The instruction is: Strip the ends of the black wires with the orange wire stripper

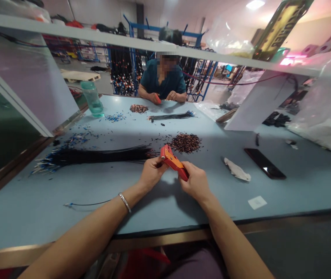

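Note:
My right hand (196, 182) is closed around the handles of a red and orange crimping tool (174, 161), whose head tilts up to the left. Close against that head, my left hand (153, 172) has its fingers pinched together. A thin black wire (91, 204) with a blue and silvery end sticks out to the left from behind my left forearm; it runs toward the left hand, its middle hidden by the arm. Just beyond the tool lies a pile of small copper-coloured and dark terminals (186, 143). A thick bundle of black wires (98, 155) with blue and white ends rests left of my hands.
Across the table (165, 217) sits another person (162, 79) with a red tool in hand. Nearby are a second wire bundle (171, 116), a copper-coloured pile (138, 109) and a green bottle (92, 100). A phone (264, 163) lies right; a shelf (95, 35) spans above.

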`<state>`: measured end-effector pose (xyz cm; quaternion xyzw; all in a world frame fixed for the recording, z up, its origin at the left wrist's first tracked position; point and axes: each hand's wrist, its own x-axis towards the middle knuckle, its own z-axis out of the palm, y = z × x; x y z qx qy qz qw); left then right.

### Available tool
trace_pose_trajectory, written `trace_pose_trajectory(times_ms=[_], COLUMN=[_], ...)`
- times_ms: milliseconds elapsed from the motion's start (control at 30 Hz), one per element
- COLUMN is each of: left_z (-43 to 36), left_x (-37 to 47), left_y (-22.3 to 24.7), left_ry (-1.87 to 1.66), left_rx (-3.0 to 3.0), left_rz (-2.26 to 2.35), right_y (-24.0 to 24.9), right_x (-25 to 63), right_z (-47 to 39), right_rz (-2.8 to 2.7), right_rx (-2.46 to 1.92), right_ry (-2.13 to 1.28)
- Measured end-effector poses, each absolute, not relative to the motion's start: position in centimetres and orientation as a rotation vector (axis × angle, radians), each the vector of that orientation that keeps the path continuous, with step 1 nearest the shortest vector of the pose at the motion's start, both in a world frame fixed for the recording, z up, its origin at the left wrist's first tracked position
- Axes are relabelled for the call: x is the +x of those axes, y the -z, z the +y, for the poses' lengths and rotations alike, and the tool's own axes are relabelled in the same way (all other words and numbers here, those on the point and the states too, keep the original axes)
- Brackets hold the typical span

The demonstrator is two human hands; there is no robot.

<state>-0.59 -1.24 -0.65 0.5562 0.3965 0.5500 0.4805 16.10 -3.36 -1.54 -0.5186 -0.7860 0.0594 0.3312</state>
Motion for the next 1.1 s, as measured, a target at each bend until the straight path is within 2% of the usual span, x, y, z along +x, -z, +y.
trace_pose_trajectory(times_ms=[600,800,967,1033,1100], left_z=[0.0,0.0,0.0,0.0,-0.1], left_x=[-0.1,-0.1,-0.3,-0.3,-0.3], left_y=[1.5,1.5,1.7,1.7,1.8], left_ry=[-1.303,-1.281,-1.272,-1.266,-1.27], left_rx=[1.337,1.388,1.457,1.444,1.422], left_rz=[0.98,1.004,1.158,1.19,1.194], right_y=[1.7,1.9,1.0,0.4,-0.1], right_x=[16.4,16.3,16.9,17.2,17.4], right_z=[-2.8,-2.6,-2.5,-2.6,-2.9], right_rz=[-2.1,-2.049,-1.765,-1.627,-1.486], right_rx=[-1.578,-1.619,-1.556,-1.428,-1.222], right_ry=[-0.033,-0.099,-0.362,-0.641,-1.062])
